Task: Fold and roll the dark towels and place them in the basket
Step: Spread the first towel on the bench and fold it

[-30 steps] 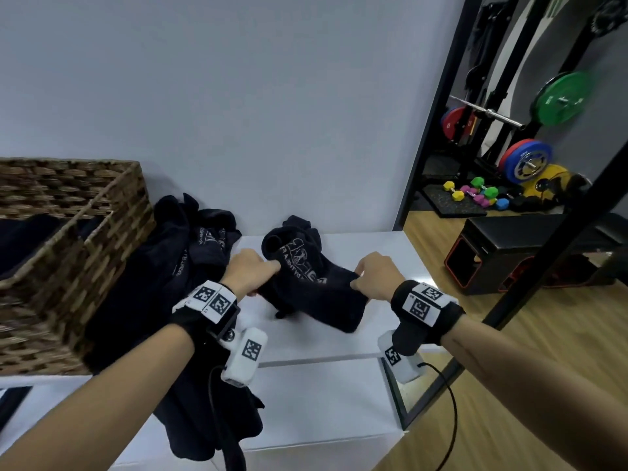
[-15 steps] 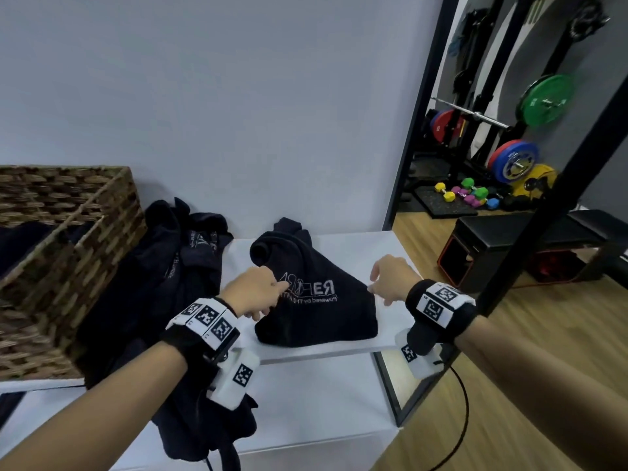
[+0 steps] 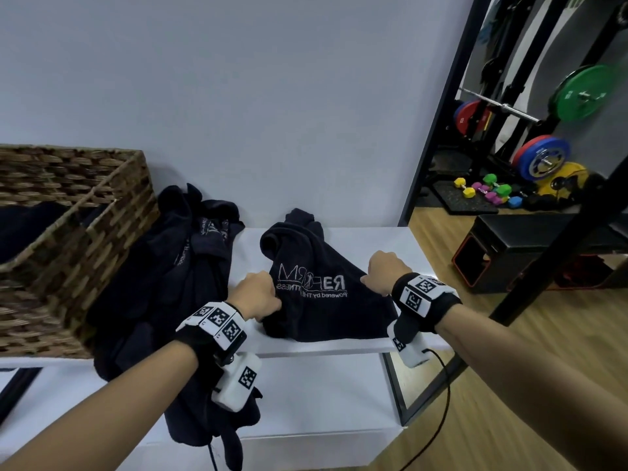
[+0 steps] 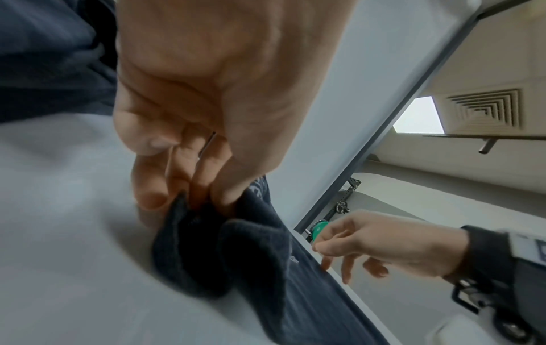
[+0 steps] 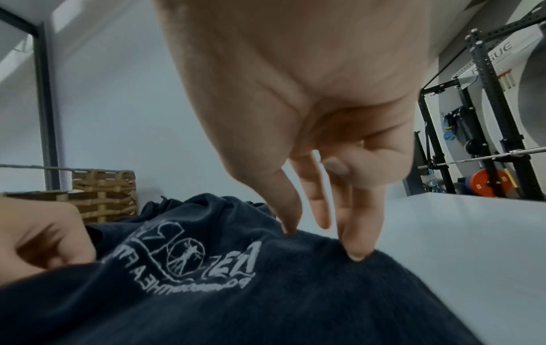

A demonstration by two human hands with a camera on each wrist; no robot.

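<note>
Towel (image 3: 323, 300) on table (image 3: 339, 346), between hands: left hand (image 3: 256, 294) pinches its edge, right hand (image 3: 385, 271) fingertips touch it, uncurled. Basket (image 3: 102, 239) holds dark cloth.

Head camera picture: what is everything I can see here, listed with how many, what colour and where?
logo towel: one, dark navy with pale lettering, spread on the white shelf between the hands
towel pile: count unclear, dark navy, heaped beside the basket and hanging over the shelf edge
wicker basket: one, brown, left end of the shelf, dark cloth inside
white shelf: one, white, against the wall
weight plates: several, green, red, blue, yellow, on the rack at right
small dumbbells: several, yellow, pink, green, blue, on the floor
black bench: one, on the wooden floor
left hand: pinches the towel's left edge
right hand: fingertips on the towel's right edge
</note>
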